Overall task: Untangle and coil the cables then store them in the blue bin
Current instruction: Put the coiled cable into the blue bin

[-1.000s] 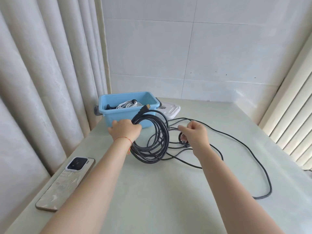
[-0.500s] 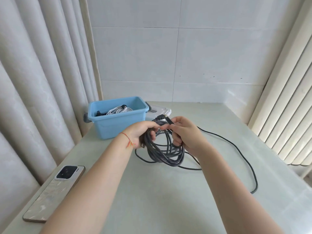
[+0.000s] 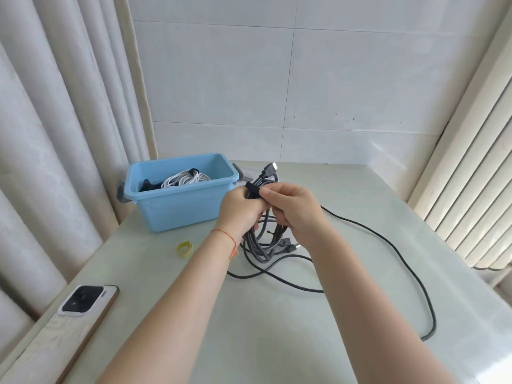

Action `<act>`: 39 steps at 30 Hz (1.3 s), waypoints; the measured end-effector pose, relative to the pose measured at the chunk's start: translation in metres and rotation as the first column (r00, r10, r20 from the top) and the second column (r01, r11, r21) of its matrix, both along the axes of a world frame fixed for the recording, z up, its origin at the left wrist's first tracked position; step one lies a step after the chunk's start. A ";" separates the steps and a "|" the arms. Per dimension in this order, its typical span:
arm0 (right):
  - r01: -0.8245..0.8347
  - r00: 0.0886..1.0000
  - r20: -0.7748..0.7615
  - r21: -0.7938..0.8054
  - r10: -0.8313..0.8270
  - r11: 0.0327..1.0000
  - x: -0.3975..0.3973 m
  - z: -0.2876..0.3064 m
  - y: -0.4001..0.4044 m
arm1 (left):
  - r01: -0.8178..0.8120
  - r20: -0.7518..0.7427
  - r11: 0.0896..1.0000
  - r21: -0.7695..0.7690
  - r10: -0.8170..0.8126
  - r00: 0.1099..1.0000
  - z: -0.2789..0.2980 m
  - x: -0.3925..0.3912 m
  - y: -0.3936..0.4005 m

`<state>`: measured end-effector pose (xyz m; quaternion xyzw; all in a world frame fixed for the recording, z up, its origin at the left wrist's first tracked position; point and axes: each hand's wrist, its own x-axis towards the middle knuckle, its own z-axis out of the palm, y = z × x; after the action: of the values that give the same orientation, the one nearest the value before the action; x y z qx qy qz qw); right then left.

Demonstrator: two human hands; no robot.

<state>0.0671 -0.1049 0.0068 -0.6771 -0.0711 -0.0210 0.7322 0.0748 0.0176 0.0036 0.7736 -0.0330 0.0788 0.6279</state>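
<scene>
A coil of grey cable (image 3: pixel 263 245) hangs above the table in front of the blue bin (image 3: pixel 180 206). My left hand (image 3: pixel 239 210) grips the top of the coil. My right hand (image 3: pixel 291 209) pinches a black strap (image 3: pixel 252 190) wrapped around the bundle. A connector (image 3: pixel 269 169) sticks up above my hands. A loose black cable (image 3: pixel 401 261) trails from under the coil across the table to the right. Inside the bin lie a coiled white cable (image 3: pixel 184 178) and a dark cable (image 3: pixel 148 185).
A phone (image 3: pixel 83 300) lies camera-up on the table's left edge. A small yellow band (image 3: pixel 185 248) lies between the bin and my left forearm. A white object sits behind the bin, mostly hidden. Curtains hang at left; a radiator stands at right.
My hands have lifted the grey coil off the table and brought it together. My right hand moved from the loose cable to the black strap on the bundle. The yellow band is now visible.
</scene>
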 end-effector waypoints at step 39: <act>0.492 0.852 0.381 -0.347 -0.359 0.798 0.012 -0.013 0.012 | 0.321 -0.179 0.627 -0.710 -0.602 0.778 -0.001 0.013 0.018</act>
<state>0.0792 -0.0930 -0.0063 -0.8094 -0.0270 -0.2718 0.5199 0.0882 0.0359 0.0024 0.4715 -0.0765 -0.2427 0.8444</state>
